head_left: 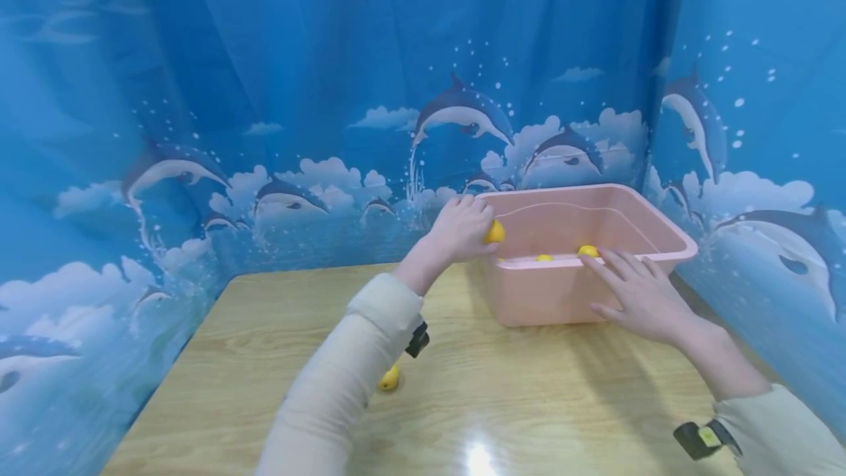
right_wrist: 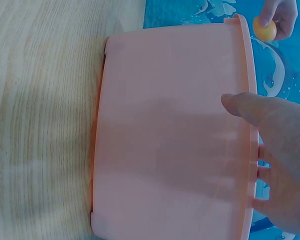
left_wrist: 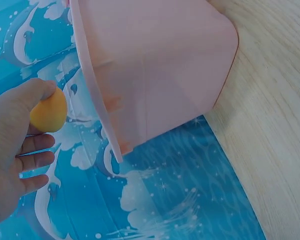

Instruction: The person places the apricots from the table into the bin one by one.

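My left hand [head_left: 461, 228] holds a smooth, rounded yellow fruit [head_left: 495, 232] between thumb and fingers, at the left end of a pink plastic bin [head_left: 548, 291]. In the left wrist view the fruit [left_wrist: 50, 112] is pinched high, level with the bin's rim, while the other fingers are spread apart. At the bin's near long side, my right hand [head_left: 641, 292] lies at the rim with its fingers extended over it and the thumb outside. Inside the bin, a yellow fruit [head_left: 587, 250] and the top of another [head_left: 545, 257] show above the near rim; the bottom is hidden.
Another yellow fruit [head_left: 390, 377] lies on the wooden table [head_left: 449, 417], partly hidden behind my left sleeve. A blue curtain with dolphins [head_left: 317, 94] hangs behind and on both sides. Dark wrist devices sit under each forearm.
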A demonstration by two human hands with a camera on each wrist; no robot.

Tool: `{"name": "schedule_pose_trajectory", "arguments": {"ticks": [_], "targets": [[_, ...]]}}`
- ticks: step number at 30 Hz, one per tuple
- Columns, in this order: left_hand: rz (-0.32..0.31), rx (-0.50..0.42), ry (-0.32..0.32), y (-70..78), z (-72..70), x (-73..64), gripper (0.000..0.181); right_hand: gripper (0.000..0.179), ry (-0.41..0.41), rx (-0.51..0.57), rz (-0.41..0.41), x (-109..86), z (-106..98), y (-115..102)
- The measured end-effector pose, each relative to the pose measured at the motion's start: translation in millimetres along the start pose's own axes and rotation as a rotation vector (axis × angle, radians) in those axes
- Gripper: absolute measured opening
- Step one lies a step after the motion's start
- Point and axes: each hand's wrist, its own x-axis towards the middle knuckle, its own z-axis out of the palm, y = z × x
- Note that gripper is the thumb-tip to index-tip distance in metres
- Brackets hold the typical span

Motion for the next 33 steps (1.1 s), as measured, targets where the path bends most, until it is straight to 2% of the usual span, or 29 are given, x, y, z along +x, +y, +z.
{"name": "schedule_pose_trajectory", "arguments": {"ticks": [9,18,27,33], "targets": [[0.021,0.014,0.002,17.8,7.2,16.2,0.044,0.078,-0.024,-0.003,0.004,-0.6,-0.6,0.8],[0.011,-0.015,0.018,26.4,13.2,23.8,0.043,0.078,-0.047,0.005,0.025,0.2,-3.2,-1.1],[-0.013,-0.011,-0.017,28.0,11.1,24.2,0.050,0.077,-0.048,0.005,0.013,3.8,-4.9,-2.7],[-0.013,0.005,-0.002,22.2,7.1,17.5,0.058,0.077,-0.040,-0.006,0.016,1.2,-4.3,-2.6]]}}
